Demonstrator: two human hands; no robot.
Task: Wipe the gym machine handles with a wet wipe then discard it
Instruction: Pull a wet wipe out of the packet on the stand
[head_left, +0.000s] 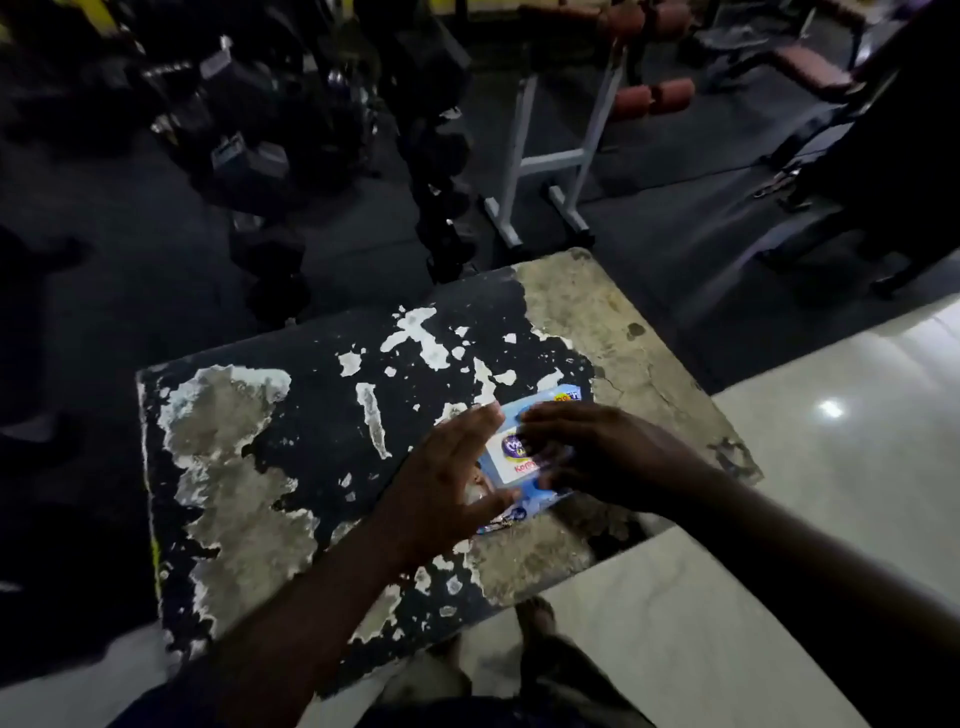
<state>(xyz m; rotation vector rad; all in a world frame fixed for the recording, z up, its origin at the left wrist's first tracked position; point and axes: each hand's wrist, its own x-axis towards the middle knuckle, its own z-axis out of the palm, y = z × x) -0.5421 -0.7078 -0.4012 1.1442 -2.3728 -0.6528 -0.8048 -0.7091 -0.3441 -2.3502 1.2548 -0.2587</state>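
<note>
The table (332, 415) is rough, its matt black coating flaked off in patches to bare grey, concrete-like stuff, widest at the far right corner. The wipes pack (524, 457) looks like glossy blue plastic film with a smooth white label. The near floor (810, 467) is polished pale tile with a glare spot; the far frame (550, 161) is white-painted metal
</note>
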